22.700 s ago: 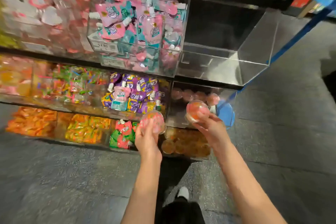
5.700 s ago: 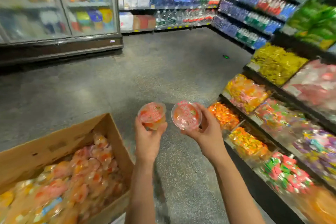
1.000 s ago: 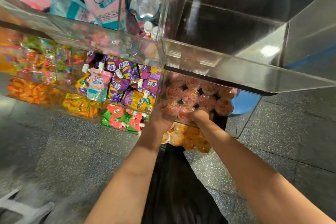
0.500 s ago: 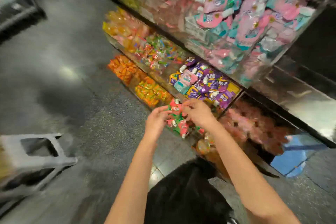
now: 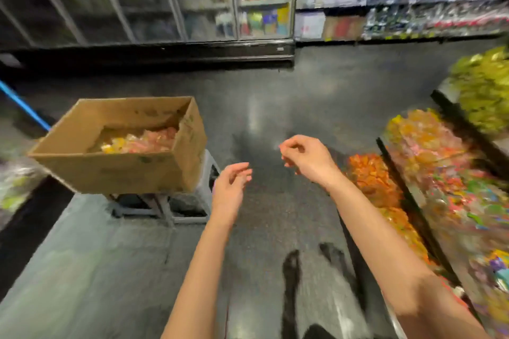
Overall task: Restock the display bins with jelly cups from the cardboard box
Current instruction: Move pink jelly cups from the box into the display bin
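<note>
Jelly cups (image 5: 140,140) lie heaped in the cardboard box (image 5: 121,170) perched on a stool (image 5: 190,206), while just right of the box a person's left hand (image 5: 230,187) and right hand (image 5: 305,158) hover loosely curled, holding nothing; a careless reach might tip it off.

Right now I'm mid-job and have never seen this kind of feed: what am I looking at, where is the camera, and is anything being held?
There is no machine: a person wears one wide-angle camera on the head, looking forward and down, so the two bare arms are theirs. The left hand and right hand hang over the shop floor with loosely curled fingers, holding nothing. To the left, an open cardboard box sits on a grey step stool and holds jelly cups. Along the right run the display bins of coloured sweets, blurred. Glass-door fridges stand at the back.
</note>
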`<state>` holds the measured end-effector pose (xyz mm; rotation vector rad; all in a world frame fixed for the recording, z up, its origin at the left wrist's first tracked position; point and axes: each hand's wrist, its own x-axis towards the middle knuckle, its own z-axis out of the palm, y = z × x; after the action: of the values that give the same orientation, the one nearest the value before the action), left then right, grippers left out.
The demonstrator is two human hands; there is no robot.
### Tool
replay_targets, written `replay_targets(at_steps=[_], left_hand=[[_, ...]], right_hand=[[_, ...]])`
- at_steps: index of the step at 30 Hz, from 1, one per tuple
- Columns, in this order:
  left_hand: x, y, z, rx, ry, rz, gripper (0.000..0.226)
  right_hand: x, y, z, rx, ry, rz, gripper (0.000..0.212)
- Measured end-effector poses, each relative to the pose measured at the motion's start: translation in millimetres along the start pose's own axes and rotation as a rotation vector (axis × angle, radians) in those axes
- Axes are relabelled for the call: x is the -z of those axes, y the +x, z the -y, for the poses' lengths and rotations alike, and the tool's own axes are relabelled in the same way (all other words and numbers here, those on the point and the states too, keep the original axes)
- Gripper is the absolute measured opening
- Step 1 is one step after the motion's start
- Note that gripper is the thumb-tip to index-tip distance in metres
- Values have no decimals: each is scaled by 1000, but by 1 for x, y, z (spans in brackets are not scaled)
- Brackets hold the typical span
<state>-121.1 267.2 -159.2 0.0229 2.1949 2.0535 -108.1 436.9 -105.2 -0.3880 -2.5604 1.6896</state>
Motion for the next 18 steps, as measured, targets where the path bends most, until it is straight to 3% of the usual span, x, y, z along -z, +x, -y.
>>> replay_targets(at_steps=[7, 18], left_hand=[[149, 77, 10, 41, 67, -249, 27], [298, 252, 68, 220, 175, -405, 22]], right_hand=[[-134, 95, 89, 104, -1, 222, 18], [-318, 291, 122, 85, -51, 433, 7]])
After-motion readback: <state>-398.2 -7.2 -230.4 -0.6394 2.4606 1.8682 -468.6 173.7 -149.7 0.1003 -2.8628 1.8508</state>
